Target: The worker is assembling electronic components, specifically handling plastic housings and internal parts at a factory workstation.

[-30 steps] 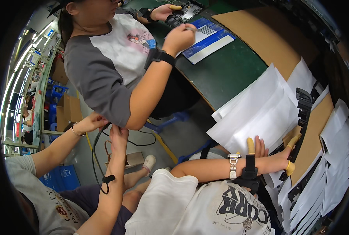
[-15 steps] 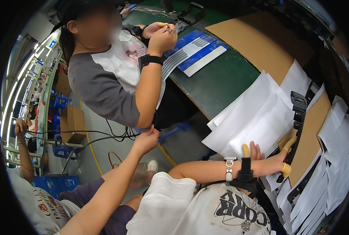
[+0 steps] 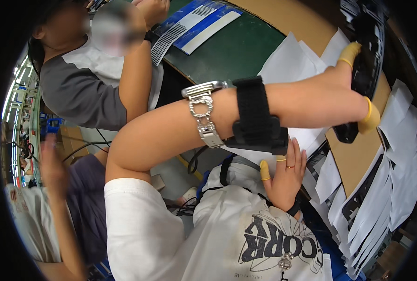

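- Clasping the long black part [image 3: 370, 70]: left hand [image 3: 332, 100] has its lower stretch, upper end jutting past the fingers!
- Right hand [image 3: 285, 182] unclenched, near white sheets [image 3: 283, 63]!

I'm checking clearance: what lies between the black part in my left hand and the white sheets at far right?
In the head view, brown cardboard, partly hidden by the left hand, shows between the black part and white sheets.
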{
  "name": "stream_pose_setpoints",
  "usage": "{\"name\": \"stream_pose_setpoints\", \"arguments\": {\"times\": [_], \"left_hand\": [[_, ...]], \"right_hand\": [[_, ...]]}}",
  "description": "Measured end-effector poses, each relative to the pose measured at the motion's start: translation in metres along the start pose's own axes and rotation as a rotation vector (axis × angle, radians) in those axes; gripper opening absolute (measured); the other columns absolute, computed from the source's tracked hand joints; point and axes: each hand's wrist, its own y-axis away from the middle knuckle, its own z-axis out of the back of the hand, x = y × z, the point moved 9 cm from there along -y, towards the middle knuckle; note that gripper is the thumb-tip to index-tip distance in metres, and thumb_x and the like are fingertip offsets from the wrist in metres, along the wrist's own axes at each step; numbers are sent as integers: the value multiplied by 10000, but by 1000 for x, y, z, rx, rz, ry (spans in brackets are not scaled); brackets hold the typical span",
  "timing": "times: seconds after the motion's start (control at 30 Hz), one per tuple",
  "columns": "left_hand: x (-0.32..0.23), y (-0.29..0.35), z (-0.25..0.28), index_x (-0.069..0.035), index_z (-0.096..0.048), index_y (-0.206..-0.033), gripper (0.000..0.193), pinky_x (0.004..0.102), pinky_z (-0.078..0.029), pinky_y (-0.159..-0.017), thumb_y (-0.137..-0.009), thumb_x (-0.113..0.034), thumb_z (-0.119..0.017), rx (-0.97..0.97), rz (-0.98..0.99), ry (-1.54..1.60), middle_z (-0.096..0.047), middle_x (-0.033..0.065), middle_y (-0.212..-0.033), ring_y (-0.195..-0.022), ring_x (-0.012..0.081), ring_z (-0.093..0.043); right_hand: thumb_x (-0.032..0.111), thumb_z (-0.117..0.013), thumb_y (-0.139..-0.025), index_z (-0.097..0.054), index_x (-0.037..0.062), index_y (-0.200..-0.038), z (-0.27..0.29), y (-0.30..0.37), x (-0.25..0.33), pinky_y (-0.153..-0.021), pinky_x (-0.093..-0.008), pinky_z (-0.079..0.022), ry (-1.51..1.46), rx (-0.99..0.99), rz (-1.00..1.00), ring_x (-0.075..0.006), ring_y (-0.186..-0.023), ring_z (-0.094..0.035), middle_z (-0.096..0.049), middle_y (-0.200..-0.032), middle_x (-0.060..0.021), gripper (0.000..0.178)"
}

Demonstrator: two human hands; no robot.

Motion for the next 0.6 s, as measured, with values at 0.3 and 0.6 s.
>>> {"name": "stream_pose_setpoints", "arguments": {"times": [0.3,0.6], "left_hand": [[14,13,17,-108,-263,-1325,546,389,-413,-938,-884,-321,-504,21,-38,480,-494,127,-1177,-1119,269,-503],[8,36,-23,-65,-164,-1413,895,509,-318,-1025,-698,-263,-664,190,-44,996,-234,222,-1418,-1266,369,-336]], "right_hand": [[252,-589,-795,-490,45,-1220,0,2,-1,-1022,-537,-215,-18,23,-12,-342,-1277,-302,-332,-1384,-156,484],[259,-613,-787,-570,48,-1051,-7,3,-6,-1004,-550,-256,-104,48,-62,-363,-1218,-362,-450,-1228,-199,341]]}}
